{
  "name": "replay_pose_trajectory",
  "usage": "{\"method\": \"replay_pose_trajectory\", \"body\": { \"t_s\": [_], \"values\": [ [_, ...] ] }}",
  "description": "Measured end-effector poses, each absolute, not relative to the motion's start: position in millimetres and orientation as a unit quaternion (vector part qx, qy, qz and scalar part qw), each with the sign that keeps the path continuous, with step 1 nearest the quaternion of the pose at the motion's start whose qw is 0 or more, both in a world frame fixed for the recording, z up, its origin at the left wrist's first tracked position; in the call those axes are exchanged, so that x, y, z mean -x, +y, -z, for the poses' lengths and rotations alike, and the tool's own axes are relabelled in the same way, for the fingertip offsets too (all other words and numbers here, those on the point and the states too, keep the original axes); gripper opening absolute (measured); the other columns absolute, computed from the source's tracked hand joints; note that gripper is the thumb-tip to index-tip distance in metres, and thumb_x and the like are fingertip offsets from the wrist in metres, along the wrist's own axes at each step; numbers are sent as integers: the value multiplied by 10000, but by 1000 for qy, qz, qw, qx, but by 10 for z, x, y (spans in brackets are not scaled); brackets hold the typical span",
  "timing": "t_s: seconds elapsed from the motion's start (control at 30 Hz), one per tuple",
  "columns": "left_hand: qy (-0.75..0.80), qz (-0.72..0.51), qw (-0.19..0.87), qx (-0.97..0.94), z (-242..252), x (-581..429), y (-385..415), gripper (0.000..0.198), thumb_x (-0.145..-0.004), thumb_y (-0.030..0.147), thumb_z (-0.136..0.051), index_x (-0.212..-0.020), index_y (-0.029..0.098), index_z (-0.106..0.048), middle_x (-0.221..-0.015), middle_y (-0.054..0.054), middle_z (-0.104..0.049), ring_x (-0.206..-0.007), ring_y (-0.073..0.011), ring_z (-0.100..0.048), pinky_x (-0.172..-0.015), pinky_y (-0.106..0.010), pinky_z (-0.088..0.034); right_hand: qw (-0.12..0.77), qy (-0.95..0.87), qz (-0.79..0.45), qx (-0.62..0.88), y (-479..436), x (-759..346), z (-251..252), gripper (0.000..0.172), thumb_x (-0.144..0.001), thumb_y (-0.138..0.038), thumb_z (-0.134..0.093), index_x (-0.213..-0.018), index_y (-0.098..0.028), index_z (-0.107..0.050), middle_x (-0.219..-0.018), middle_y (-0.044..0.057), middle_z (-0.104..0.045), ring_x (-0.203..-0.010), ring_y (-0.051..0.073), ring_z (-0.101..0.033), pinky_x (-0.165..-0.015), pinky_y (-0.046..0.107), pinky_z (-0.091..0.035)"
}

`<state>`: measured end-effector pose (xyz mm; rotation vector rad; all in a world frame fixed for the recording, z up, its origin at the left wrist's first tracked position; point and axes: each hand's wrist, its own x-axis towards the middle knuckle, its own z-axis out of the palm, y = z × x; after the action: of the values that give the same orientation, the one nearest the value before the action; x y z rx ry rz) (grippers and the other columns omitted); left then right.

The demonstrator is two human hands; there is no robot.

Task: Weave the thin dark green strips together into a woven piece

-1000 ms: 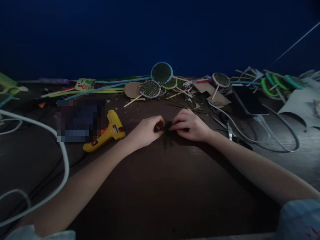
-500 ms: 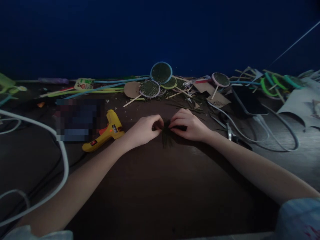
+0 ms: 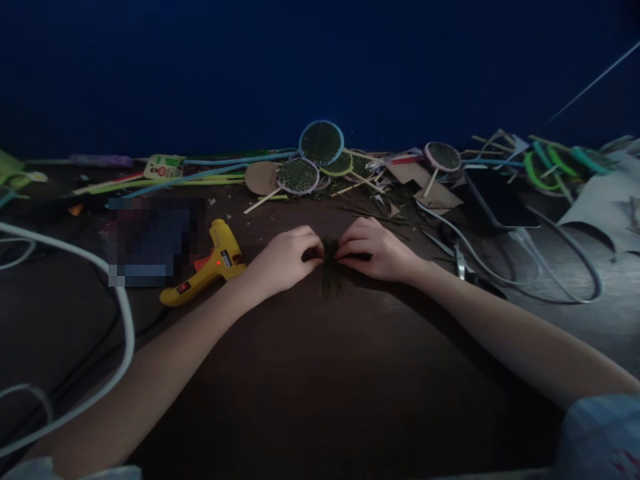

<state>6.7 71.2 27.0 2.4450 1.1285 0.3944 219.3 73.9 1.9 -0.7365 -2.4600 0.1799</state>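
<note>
We pinch the green strips [image 3: 330, 255] between left hand [image 3: 295, 258] and right hand [image 3: 376, 250], seemingly unfinished; rimmed discs [image 3: 298, 176] beyond look complete.

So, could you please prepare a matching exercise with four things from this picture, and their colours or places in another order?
1. Glue gun
2. Scissors
3. Phone
4. Green strips

A. Between the fingertips of the left hand and right hand
B. Joined to a pale cable
C. Yellow
D. Just beyond the right forearm

Right pairs: 1-C, 2-D, 3-B, 4-A.
</note>
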Motion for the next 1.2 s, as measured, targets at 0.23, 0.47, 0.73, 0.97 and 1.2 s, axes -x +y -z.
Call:
{"method": "replay_pose_trajectory", "body": {
  "t_s": [0.23, 0.47, 0.73, 0.97, 1.2],
  "values": [
    [408, -124, 189, -884, -272, -90, 701, 25, -771, 144, -590, -759, 164, -601, -847, -26, -597, -796, -170, -579, -734, -294, -430, 277, -926, -31, 254, 751, -2199, -12, 151, -840, -262, -565, -762, -186, -669, -791, 48, -660, -783, 172, -528, -679, 322, -362],
    [393, -124, 159, -897, -255, -107, 691, 68, -767, 130, -554, -713, 167, -570, -803, -23, -570, -787, -170, -557, -732, -297, -424, 258, -930, -46, 258, 743, -2178, -37, 178, -857, -237, -528, -747, -186, -658, -798, 53, -662, -796, 174, -524, -696, 334, -368],
    [399, -137, 184, -888, -228, -121, 684, 83, -753, 103, -536, -704, 165, -561, -794, -25, -562, -784, -168, -547, -727, -296, -423, 253, -929, -55, 263, 739, -2160, -52, 203, -865, -217, -497, -724, -182, -638, -788, 54, -650, -793, 173, -517, -693, 326, -359],
    [397, -136, 215, -882, -254, -77, 728, 73, -757, 122, -553, -715, 175, -581, -828, -19, -606, -778, -159, -570, -721, -289, -421, 264, -920, -95, 273, 744, -2179, -50, 171, -851, -219, -513, -743, -182, -641, -810, 59, -651, -810, 179, -534, -714, 337, -375],
    [376, -142, 248, -881, -248, -34, 773, 60, -731, 113, -604, -744, 171, -596, -820, 0, -602, -781, -146, -578, -714, -260, -413, 252, -922, -124, 265, 737, -2204, -86, 118, -825, -258, -560, -781, -172, -628, -859, 76, -640, -858, 197, -542, -760, 360, -385]
  ]
}}
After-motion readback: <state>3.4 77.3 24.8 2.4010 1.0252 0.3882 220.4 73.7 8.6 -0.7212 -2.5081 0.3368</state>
